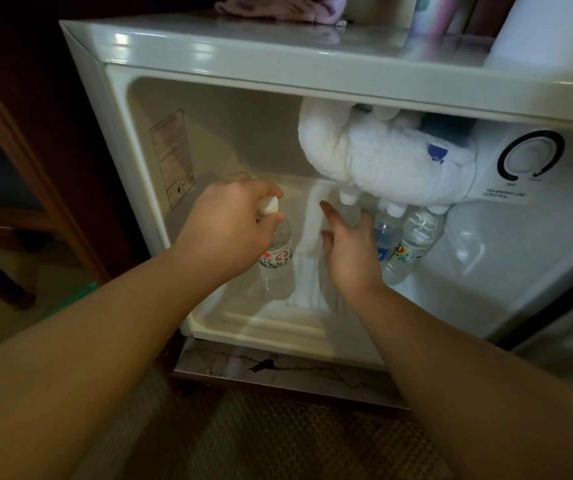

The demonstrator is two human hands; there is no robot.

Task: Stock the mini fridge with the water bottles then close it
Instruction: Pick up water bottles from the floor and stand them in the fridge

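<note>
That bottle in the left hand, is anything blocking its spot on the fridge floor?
Nothing visible does. The bottle held by the left hand stands over bare fridge floor; the other bottles sit farther right.

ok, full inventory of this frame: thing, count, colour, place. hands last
mini fridge: 1, white, door open, centre
water bottles: 4 visible, clear with white caps, standing on the fridge floor; one at left, three at right
frost build-up: 1 mass, white, hanging from the top of the fridge above the right bottles
temperature dial: 1, white with black ring, upper right inside
sticker: 1, pale with red print, left inner wall
cloth: 1, lilac, on the fridge top
carpet: brown, below the fridge
left hand: gripping the left bottle at its cap
right hand: open, against the nearest right bottle
</note>
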